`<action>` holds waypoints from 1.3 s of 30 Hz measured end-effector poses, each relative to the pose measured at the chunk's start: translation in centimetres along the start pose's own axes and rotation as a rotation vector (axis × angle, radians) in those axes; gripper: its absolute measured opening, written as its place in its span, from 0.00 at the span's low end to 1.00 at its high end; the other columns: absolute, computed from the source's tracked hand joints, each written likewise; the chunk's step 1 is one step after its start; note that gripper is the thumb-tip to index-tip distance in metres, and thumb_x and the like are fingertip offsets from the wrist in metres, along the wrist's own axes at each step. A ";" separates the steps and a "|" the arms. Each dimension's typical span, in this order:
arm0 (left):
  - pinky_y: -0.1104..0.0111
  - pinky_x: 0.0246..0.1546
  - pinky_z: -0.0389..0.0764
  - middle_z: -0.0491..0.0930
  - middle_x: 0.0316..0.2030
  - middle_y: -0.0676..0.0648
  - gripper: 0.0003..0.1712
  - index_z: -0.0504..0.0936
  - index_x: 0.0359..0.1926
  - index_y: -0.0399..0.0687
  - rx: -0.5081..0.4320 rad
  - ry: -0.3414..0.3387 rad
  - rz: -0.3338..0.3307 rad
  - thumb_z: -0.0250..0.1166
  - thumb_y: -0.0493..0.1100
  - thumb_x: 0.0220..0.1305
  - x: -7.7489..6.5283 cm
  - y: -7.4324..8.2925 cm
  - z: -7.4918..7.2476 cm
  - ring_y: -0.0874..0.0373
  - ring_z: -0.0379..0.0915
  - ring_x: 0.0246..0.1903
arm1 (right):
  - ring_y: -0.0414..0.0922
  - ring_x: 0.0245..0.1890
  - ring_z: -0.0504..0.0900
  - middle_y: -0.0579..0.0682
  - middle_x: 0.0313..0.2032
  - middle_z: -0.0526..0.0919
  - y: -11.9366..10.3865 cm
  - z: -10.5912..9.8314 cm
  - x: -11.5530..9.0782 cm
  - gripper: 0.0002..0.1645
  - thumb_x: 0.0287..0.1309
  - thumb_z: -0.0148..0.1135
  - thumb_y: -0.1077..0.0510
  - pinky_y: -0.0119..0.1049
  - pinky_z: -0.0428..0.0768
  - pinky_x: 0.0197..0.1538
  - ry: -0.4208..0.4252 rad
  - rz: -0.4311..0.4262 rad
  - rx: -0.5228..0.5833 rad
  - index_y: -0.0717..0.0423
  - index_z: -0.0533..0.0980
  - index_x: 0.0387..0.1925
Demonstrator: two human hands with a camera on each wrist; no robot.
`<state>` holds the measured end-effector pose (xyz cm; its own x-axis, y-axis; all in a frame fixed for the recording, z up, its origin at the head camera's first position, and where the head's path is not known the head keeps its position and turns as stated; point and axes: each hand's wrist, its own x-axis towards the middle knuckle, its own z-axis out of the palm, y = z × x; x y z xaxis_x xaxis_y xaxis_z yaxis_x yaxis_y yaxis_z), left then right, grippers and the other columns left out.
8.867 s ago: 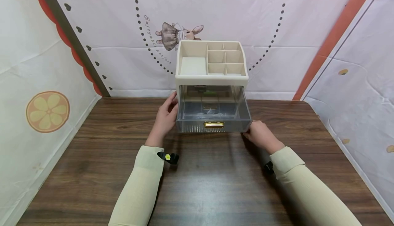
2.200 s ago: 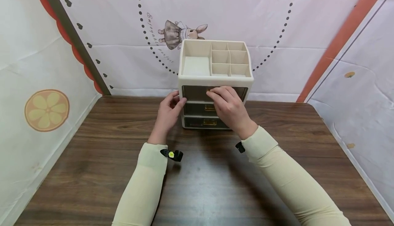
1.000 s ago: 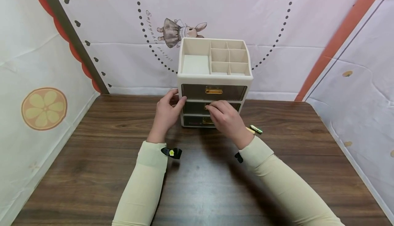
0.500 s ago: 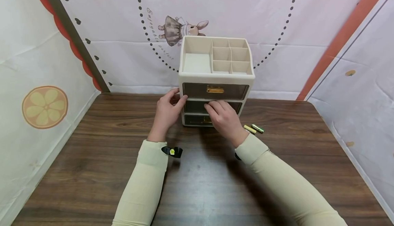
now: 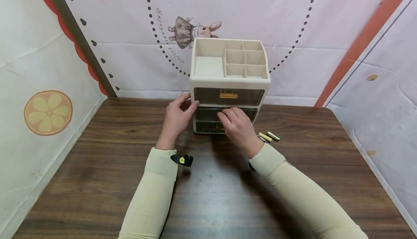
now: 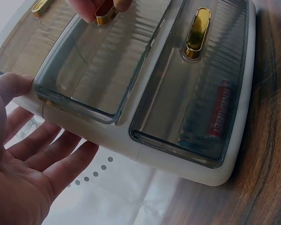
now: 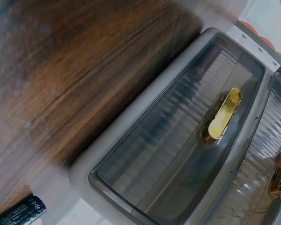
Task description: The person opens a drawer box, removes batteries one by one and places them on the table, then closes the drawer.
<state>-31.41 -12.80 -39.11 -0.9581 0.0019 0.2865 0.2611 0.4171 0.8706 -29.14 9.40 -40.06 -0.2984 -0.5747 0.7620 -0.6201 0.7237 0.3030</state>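
Note:
A cream desktop organizer [image 5: 228, 83] with three smoky clear drawers stands at the back of the table. My right hand [image 5: 239, 126] pinches the gold handle [image 7: 276, 183] of the middle drawer [image 6: 93, 61], whose front sticks out slightly from the frame in the left wrist view. On the organizer's left side, my left hand [image 5: 177, 117] rests with its thumb at the front edge and its fingers laid along the side wall. The top drawer [image 5: 208, 96] and bottom drawer [image 7: 154, 140] are closed. Behind the bottom front shows a dark item with a red label [image 6: 220, 110].
To the right of the organizer, near my right wrist, lie a yellow battery [image 5: 265, 137] and a green battery [image 5: 273, 136]. A black battery [image 7: 21, 212] shows in the right wrist view. Open compartments [image 5: 244, 59] top the organizer. A printed cloth [image 5: 293, 21] hangs behind the wooden table [image 5: 97, 181].
The top drawer, pulled out at first, is now closed. My right hand moved from the right side to the top handle, then down to the middle one, and that drawer has come out slightly.

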 end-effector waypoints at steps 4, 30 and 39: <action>0.55 0.51 0.80 0.82 0.49 0.45 0.31 0.76 0.62 0.57 -0.008 -0.006 0.000 0.61 0.65 0.63 0.1 0.1 0.0 0.53 0.79 0.49 | 0.49 0.33 0.80 0.54 0.34 0.83 -0.3 -0.8 -0.1 0.07 0.58 0.60 0.70 0.41 0.80 0.40 0.013 -0.005 0.014 0.62 0.82 0.37; 0.55 0.50 0.80 0.82 0.48 0.45 0.32 0.76 0.62 0.57 -0.039 0.005 0.013 0.62 0.65 0.61 -0.1 -0.5 0.2 0.52 0.79 0.49 | 0.45 0.27 0.75 0.50 0.29 0.80 -4.0 -4.6 -2.2 0.09 0.63 0.56 0.67 0.36 0.74 0.31 0.083 -0.042 0.103 0.60 0.83 0.35; 0.54 0.50 0.79 0.81 0.49 0.44 0.32 0.75 0.63 0.57 -0.033 -0.001 -0.001 0.62 0.65 0.62 -0.1 -0.3 0.1 0.51 0.78 0.50 | 0.45 0.24 0.73 0.49 0.28 0.78 -5.1 -5.9 -2.5 0.08 0.61 0.57 0.68 0.35 0.72 0.29 0.118 -0.052 0.116 0.59 0.82 0.33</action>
<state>-31.43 -12.83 -39.47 -0.9585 0.0028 0.2852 0.2641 0.3865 0.8837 -20.94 9.43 -40.13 -0.1811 -0.5563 0.8110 -0.7137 0.6417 0.2808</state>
